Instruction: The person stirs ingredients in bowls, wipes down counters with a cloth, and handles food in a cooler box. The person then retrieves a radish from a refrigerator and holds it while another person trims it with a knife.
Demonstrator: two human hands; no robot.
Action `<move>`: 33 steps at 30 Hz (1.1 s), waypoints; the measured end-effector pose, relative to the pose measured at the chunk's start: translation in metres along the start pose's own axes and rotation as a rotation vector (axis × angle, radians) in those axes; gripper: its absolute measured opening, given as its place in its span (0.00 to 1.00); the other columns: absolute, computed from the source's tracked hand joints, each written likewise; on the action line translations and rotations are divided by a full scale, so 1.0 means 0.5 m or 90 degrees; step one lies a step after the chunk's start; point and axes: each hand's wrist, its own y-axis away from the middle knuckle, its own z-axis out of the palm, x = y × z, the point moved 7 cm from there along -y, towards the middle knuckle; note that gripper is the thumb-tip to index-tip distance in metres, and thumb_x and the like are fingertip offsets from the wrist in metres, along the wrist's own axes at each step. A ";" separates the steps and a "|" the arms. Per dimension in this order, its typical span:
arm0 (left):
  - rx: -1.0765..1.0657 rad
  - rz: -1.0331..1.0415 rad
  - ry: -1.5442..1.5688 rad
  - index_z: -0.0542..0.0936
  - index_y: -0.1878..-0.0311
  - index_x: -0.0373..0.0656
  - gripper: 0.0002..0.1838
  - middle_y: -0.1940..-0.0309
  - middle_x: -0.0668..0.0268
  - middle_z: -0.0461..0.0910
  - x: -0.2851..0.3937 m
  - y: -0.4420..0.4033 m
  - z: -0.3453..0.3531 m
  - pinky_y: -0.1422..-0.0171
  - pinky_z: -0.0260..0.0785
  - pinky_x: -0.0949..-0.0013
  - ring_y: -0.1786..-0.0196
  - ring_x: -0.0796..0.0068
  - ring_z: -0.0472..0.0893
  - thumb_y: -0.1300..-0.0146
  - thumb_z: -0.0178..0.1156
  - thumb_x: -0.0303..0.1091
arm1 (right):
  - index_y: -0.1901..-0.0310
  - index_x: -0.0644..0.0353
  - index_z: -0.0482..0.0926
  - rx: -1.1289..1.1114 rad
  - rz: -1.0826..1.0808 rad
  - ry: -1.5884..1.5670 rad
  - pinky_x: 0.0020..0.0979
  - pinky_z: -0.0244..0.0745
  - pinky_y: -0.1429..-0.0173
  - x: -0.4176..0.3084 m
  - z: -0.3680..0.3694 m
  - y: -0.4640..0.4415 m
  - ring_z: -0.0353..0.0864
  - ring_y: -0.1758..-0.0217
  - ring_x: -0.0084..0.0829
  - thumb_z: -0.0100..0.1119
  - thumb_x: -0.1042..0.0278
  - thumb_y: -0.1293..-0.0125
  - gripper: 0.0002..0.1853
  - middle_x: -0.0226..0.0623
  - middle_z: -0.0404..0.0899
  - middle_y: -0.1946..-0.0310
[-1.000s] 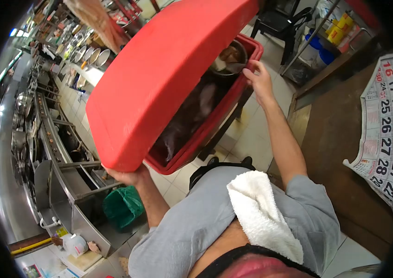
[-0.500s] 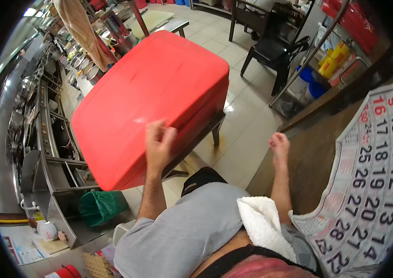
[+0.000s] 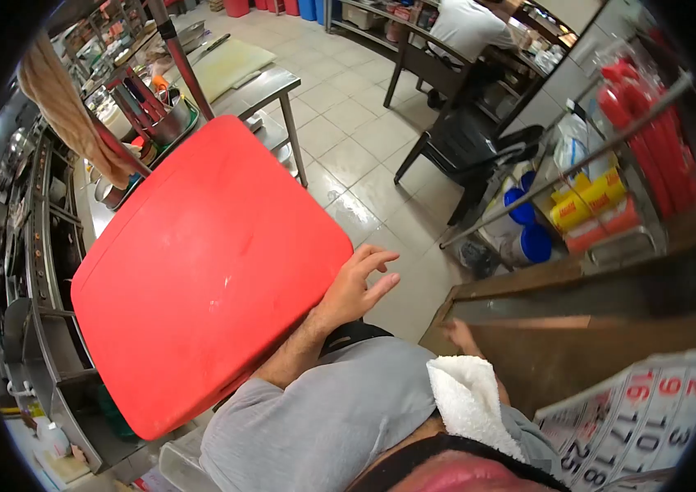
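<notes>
Here, the red box [image 3: 209, 279] stands beside the metal table [image 3: 272, 84]. The left hand [image 3: 362, 283], fingers loosely spread, is at the box's corner; the right hand [image 3: 461, 334], fingers too unclear to tell, is near the brown board [image 3: 553, 353].

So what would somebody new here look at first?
Probably the big red plastic lid with rounded corners, filling the middle left, with the person's bare left hand by its right-hand corner. Next might come the white paper calendar with bold numbers at lower right, and the fluffy white towel on the person's chest.
</notes>
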 end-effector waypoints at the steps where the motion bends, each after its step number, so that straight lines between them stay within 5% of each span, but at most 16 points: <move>1: 0.031 0.016 0.022 0.76 0.50 0.38 0.17 0.55 0.61 0.72 -0.009 -0.035 -0.003 0.53 0.68 0.71 0.59 0.73 0.75 0.42 0.62 0.32 | 0.56 0.66 0.77 0.007 0.007 0.161 0.36 0.74 0.56 0.040 -0.030 0.006 0.79 0.60 0.35 0.56 0.72 0.42 0.12 0.44 0.80 0.61; 7: 0.183 -0.104 0.152 0.74 0.49 0.39 0.17 0.53 0.62 0.68 -0.094 -0.144 -0.006 0.47 0.65 0.70 0.54 0.73 0.72 0.42 0.61 0.29 | 0.59 0.64 0.77 -0.103 0.202 0.187 0.39 0.74 0.56 0.130 -0.114 -0.097 0.79 0.60 0.39 0.58 0.67 0.45 0.13 0.45 0.80 0.62; 14: 0.394 -0.160 0.064 0.75 0.50 0.37 0.16 0.54 0.64 0.67 -0.144 -0.307 -0.027 0.46 0.64 0.73 0.54 0.75 0.71 0.43 0.61 0.26 | 0.62 0.63 0.78 -0.224 0.004 0.357 0.42 0.74 0.56 -0.063 -0.214 -0.586 0.79 0.60 0.45 0.59 0.62 0.48 0.15 0.46 0.80 0.64; 17: 0.446 -0.223 -0.017 0.75 0.51 0.38 0.17 0.54 0.64 0.68 -0.195 -0.412 -0.036 0.51 0.67 0.71 0.58 0.75 0.73 0.44 0.63 0.29 | 0.63 0.62 0.79 -0.219 -0.341 0.726 0.44 0.74 0.56 -0.248 -0.264 -0.915 0.79 0.60 0.47 0.59 0.59 0.49 0.16 0.46 0.80 0.64; 19: 0.449 -0.219 -0.079 0.75 0.51 0.39 0.17 0.54 0.63 0.68 -0.206 -0.489 -0.055 0.50 0.67 0.70 0.58 0.74 0.72 0.44 0.63 0.30 | 0.61 0.64 0.77 -0.072 -0.265 0.382 0.42 0.74 0.55 -0.652 -0.373 -0.917 0.78 0.59 0.46 0.59 0.66 0.48 0.14 0.47 0.79 0.63; 20: 0.445 -0.225 -0.133 0.75 0.52 0.39 0.17 0.53 0.62 0.68 -0.213 -0.524 -0.064 0.49 0.67 0.68 0.57 0.72 0.71 0.44 0.63 0.31 | 0.66 0.64 0.76 0.063 -0.455 0.277 0.37 0.75 0.65 -0.759 -0.386 -1.000 0.80 0.69 0.40 0.58 0.76 0.51 0.09 0.45 0.79 0.72; 22: 0.453 -0.240 -0.167 0.75 0.50 0.38 0.18 0.51 0.60 0.67 -0.252 -0.580 -0.085 0.49 0.68 0.67 0.56 0.70 0.72 0.43 0.62 0.33 | 0.59 0.64 0.77 0.012 -0.366 0.124 0.30 0.75 0.62 -0.991 -0.400 -1.016 0.79 0.66 0.31 0.64 0.77 0.55 0.18 0.40 0.79 0.67; 24: 0.452 -0.266 -0.183 0.75 0.49 0.40 0.19 0.51 0.62 0.67 -0.292 -0.635 -0.108 0.49 0.67 0.69 0.56 0.71 0.73 0.44 0.63 0.34 | 0.56 0.63 0.77 0.001 -0.530 0.131 0.32 0.73 0.54 -1.174 -0.375 -1.034 0.78 0.60 0.34 0.66 0.76 0.58 0.22 0.43 0.77 0.60; 26: 0.469 -0.278 -0.181 0.75 0.49 0.39 0.20 0.51 0.62 0.66 -0.349 -0.687 -0.139 0.50 0.68 0.68 0.57 0.71 0.72 0.44 0.63 0.36 | 0.54 0.61 0.76 -0.013 -0.550 0.131 0.35 0.71 0.49 -1.287 -0.339 -1.044 0.76 0.56 0.41 0.63 0.78 0.58 0.23 0.47 0.74 0.59; 30: 0.462 -0.316 -0.195 0.75 0.49 0.40 0.20 0.50 0.61 0.66 -0.495 -0.810 -0.247 0.50 0.68 0.67 0.57 0.71 0.72 0.44 0.63 0.36 | 0.52 0.57 0.75 0.028 -0.599 0.224 0.41 0.66 0.41 -1.304 -0.247 -1.191 0.68 0.48 0.51 0.53 0.83 0.56 0.24 0.55 0.67 0.54; 33: 0.350 -0.340 -0.175 0.73 0.47 0.40 0.21 0.49 0.58 0.65 -0.607 -0.952 -0.338 0.48 0.69 0.65 0.54 0.66 0.73 0.44 0.63 0.36 | 0.53 0.55 0.76 -0.076 -0.427 0.315 0.41 0.65 0.40 -1.116 -0.223 -1.360 0.68 0.44 0.52 0.53 0.79 0.57 0.24 0.52 0.73 0.52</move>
